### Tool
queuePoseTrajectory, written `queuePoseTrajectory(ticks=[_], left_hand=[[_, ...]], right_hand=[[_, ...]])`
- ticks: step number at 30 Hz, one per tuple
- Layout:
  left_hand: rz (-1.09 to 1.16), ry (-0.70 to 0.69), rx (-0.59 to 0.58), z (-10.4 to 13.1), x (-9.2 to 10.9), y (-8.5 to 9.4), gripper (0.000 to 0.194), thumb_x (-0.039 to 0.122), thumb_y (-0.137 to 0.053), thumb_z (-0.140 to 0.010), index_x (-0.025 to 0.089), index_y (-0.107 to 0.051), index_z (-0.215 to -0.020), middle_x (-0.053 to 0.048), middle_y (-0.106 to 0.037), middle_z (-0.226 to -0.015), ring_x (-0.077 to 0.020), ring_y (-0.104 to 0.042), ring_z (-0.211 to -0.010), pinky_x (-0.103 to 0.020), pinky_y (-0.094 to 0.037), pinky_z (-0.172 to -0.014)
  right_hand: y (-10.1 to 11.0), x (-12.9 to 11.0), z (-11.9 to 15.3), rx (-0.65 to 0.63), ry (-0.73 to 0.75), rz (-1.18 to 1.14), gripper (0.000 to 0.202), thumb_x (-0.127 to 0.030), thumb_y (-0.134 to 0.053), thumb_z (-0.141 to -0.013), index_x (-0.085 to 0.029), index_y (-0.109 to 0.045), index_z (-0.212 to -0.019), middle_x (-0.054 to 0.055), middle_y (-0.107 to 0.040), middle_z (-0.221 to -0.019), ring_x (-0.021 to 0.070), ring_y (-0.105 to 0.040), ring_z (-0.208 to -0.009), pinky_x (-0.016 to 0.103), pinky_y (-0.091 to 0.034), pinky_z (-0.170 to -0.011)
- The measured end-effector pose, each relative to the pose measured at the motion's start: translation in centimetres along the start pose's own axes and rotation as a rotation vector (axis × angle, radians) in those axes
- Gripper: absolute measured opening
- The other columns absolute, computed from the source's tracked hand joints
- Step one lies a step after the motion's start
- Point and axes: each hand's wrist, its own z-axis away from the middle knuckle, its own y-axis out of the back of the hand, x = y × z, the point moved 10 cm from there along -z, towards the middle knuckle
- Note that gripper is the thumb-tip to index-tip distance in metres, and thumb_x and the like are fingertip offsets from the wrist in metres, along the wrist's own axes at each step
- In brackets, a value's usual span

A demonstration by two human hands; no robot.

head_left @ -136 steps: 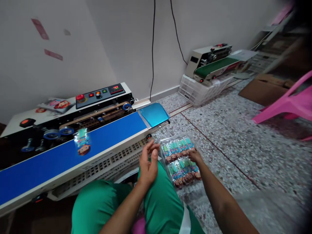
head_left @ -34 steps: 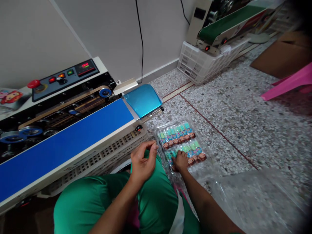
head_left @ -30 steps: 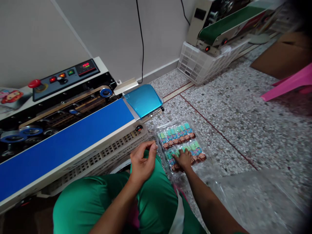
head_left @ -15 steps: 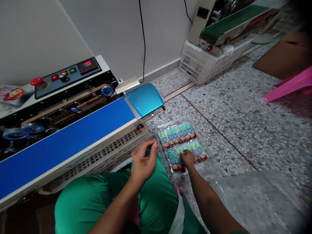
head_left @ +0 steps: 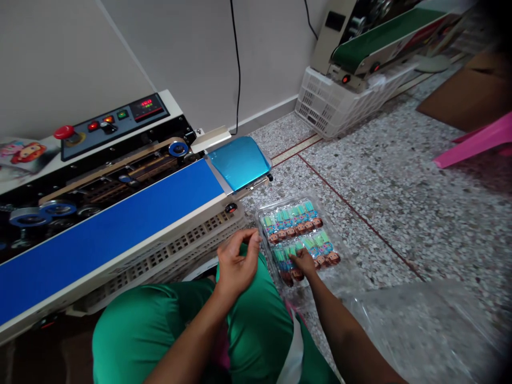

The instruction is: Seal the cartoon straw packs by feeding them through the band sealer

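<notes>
A clear plastic tray (head_left: 262, 205) lies on the floor, holding two rows of small doll-shaped items (head_left: 296, 221) with brown heads and green and blue bodies. My right hand (head_left: 304, 262) reaches into the lower row, its fingers closed at one of the items left of the row's middle; the fingertips partly hide it. Over my knee, beside the tray's left edge, my left hand (head_left: 239, 261) hovers with thumb and fingers drawn together. Whatever may be between those fingertips is too small to make out.
The sealing machine's blue belt (head_left: 120, 213) runs along the left, ending in a shiny blue plate (head_left: 240, 162). White crate (head_left: 332, 106) under a green-belted machine (head_left: 392, 37) at the back. Clear plastic trays (head_left: 420, 320) lower right; pink plastic piece (head_left: 472, 144) and cardboard (head_left: 460, 93) at right.
My right hand has moved slightly left along the lower row of items. My left hand keeps its pose. The view has shifted very slightly.
</notes>
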Motion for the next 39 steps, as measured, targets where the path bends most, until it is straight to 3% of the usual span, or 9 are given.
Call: queuePoseTrajectory(ticks=[3, 7, 11, 15, 20, 25, 30, 35, 39], left_hand=[[0.003, -0.004, -0.004, 0.0, 0.1, 0.0, 0.01, 0.017, -0.061, -0.081, 0.02, -0.065, -0.089, 0.001, -0.07, -0.074, -0.0121, -0.066, -0.068, -0.023, -0.05, -0.067], [-0.004, -0.012, -0.01, -0.1, 0.3, 0.0, 0.009, 0.017, -0.06, -0.081, 0.02, -0.065, -0.088, 0.001, -0.07, -0.073, -0.0117, -0.066, -0.067, -0.022, -0.05, -0.066], [-0.003, -0.004, -0.016, -0.1, 0.3, -0.1, 0.009, 0.017, -0.06, -0.081, 0.02, -0.065, -0.089, 0.001, -0.07, -0.074, -0.012, -0.066, -0.068, -0.023, -0.05, -0.067], [-0.009, 0.002, -0.021, 0.0, 0.2, -0.1, 0.009, 0.018, -0.06, -0.081, 0.02, -0.065, -0.089, 0.0, -0.07, -0.074, -0.0122, -0.066, -0.068, -0.023, -0.05, -0.067], [-0.012, 0.002, -0.011, 0.0, 0.1, 0.0, 0.01, 0.018, -0.06, -0.081, 0.019, -0.066, -0.089, 0.0, -0.071, -0.074, -0.0122, -0.066, -0.068, -0.023, -0.05, -0.066], [0.004, 0.005, -0.009, 0.0, 0.1, 0.1, 0.01, 0.019, -0.059, -0.082, 0.019, -0.066, -0.089, 0.0, -0.071, -0.074, -0.0124, -0.066, -0.067, -0.023, -0.05, -0.066], [0.002, 0.017, -0.005, 0.0, 0.1, 0.2, 0.009, 0.022, -0.059, -0.082, 0.019, -0.066, -0.088, 0.0, -0.071, -0.074, -0.013, -0.066, -0.067, -0.024, -0.05, -0.067], [-0.002, 0.015, -0.015, 0.0, 0.1, 0.1, 0.009, 0.022, -0.058, -0.083, 0.019, -0.065, -0.088, -0.001, -0.071, -0.073, -0.0132, -0.066, -0.068, -0.024, -0.05, -0.066], [0.003, 0.013, -0.005, 0.0, 0.0, 0.3, 0.009, 0.02, -0.059, -0.082, 0.019, -0.065, -0.088, 0.0, -0.071, -0.074, -0.0124, -0.066, -0.068, -0.023, -0.05, -0.066]], right_hand=[[-0.7, -0.9, 0.8, -0.053, 0.019, 0.043, 0.043, -0.05, -0.055, -0.076, -0.016, -0.062, -0.101, 0.004, -0.067, -0.081, 0.0174, -0.061, -0.074, 0.023, -0.038, -0.061], [-0.8, -3.4, 2.4, -0.068, 0.088, 0.128, 0.046, -0.056, -0.046, -0.081, -0.017, -0.066, -0.095, 0.011, -0.066, -0.093, 0.024, -0.059, -0.093, 0.029, -0.039, -0.075], [-1.1, -5.8, 4.7, -0.029, 0.119, 0.193, 0.065, -0.062, -0.048, -0.077, -0.012, -0.057, -0.118, 0.019, -0.058, -0.114, 0.0309, -0.049, -0.112, 0.037, -0.035, -0.089], [-1.7, -7.3, 6.4, -0.001, 0.159, 0.313, 0.07, -0.047, -0.055, -0.077, -0.008, -0.04, -0.133, 0.021, -0.052, -0.122, 0.0324, -0.045, -0.116, 0.039, -0.033, -0.092], [-1.3, -6.9, 6.5, 0.072, 0.139, 0.382, 0.06, -0.038, -0.054, -0.079, -0.013, -0.042, -0.131, 0.02, -0.044, -0.132, 0.0338, -0.041, -0.119, 0.042, -0.029, -0.094], [-1.5, -6.1, 5.7, 0.015, 0.068, 0.374, 0.077, -0.046, -0.056, -0.076, -0.007, -0.031, -0.138, 0.022, -0.051, -0.121, 0.034, -0.044, -0.116, 0.043, -0.03, -0.093], [-1.4, -6.3, 5.5, -0.041, 0.082, 0.386, 0.051, -0.048, -0.058, -0.074, -0.013, -0.055, -0.111, 0.019, -0.055, -0.114, 0.0337, -0.046, -0.113, 0.041, -0.033, -0.09], [-2.2, -7.1, 5.8, -0.05, 0.107, 0.383, 0.04, -0.037, -0.057, -0.078, -0.011, -0.053, -0.108, 0.019, -0.06, -0.107, 0.0291, -0.053, -0.106, 0.036, -0.036, -0.087], [-3.0, -7.0, 5.2, -0.093, 0.115, 0.367, 0.044, -0.042, -0.06, -0.076, -0.009, -0.054, -0.106, 0.019, -0.062, -0.101, 0.0274, -0.059, -0.098, 0.031, -0.04, -0.079]])
